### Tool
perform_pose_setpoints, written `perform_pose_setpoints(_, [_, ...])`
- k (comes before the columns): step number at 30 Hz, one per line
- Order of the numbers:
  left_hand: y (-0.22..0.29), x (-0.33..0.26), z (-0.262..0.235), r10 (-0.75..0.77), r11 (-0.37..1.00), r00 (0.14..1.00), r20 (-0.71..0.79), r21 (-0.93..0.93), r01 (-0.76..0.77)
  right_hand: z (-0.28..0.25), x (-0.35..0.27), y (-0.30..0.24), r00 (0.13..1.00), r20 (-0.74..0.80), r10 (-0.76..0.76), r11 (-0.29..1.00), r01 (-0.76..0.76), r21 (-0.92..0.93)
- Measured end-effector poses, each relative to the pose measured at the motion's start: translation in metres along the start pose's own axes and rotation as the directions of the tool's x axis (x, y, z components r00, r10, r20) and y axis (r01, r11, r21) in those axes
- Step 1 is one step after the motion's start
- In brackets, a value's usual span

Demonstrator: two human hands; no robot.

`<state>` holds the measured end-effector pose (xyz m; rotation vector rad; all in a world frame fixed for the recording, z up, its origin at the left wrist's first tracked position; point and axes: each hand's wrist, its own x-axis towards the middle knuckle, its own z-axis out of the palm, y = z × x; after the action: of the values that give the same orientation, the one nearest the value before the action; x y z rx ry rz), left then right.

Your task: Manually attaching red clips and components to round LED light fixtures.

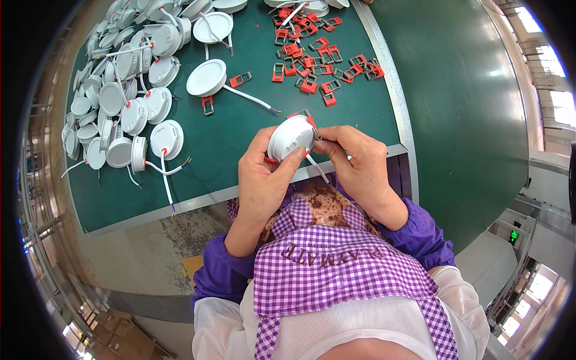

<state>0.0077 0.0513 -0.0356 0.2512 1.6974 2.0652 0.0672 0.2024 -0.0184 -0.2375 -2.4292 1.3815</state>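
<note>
My left hand [261,174] is closed round a white round downlight [290,139], thumb across its back and fingers at its left side. Its back faces up, tilted, just above the table's front edge. A short white cable [317,168] with a red grommet hangs from it. Red and metal show at its top rim, where a spring clip [305,114] sits. On the right rim, my right hand [360,161] pinches a small spring clip [317,135] between thumb and forefinger; the fingertips partly hide it. Another bit of red peeks out beside my left fingers.
Many white downlights with cables [135,114] lie heaped on the green table [240,162] at the left. Loose red-and-metal spring clips [309,62] are scattered at the far middle. A downlight [207,78] lies face up nearby. A metal strip [393,84] edges the table's right side.
</note>
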Motion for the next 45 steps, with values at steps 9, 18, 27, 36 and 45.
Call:
perform_pose_setpoints(9, [0.006, -0.002, -0.002, 0.069, 0.996, 0.996, 0.058, 0.046, -0.072, -0.008, 0.005, -0.001, 0.993, 0.019, 0.120, 0.978, -0.122, 0.170])
perform_pose_setpoints(18, [0.019, -0.005, -0.001, 0.117, 0.987, 0.985, 0.125, 0.094, -0.129, -0.033, 0.014, -0.015, 0.928, 0.272, 0.254, 0.809, -0.358, 0.466])
perform_pose_setpoints(27, [0.002, 0.002, 0.006, 0.016, 0.994, 0.997, 0.080, -0.110, -0.007, -0.033, 0.036, -0.003, 0.800, 0.461, 0.383, 0.756, -0.559, 0.341])
perform_pose_setpoints(36, [0.016, 0.059, -0.049, 0.593, 0.431, 0.805, 0.019, 0.836, -0.338, -0.040, 0.104, 0.022, 0.867, 0.343, 0.362, 0.769, -0.486, 0.415])
perform_pose_setpoints(45, [0.004, 0.103, -0.086, 0.526, 0.035, 0.851, -0.005, 0.999, -0.016, -0.088, 0.259, -0.024, 0.999, 0.042, 0.021, 0.733, -0.044, 0.679])
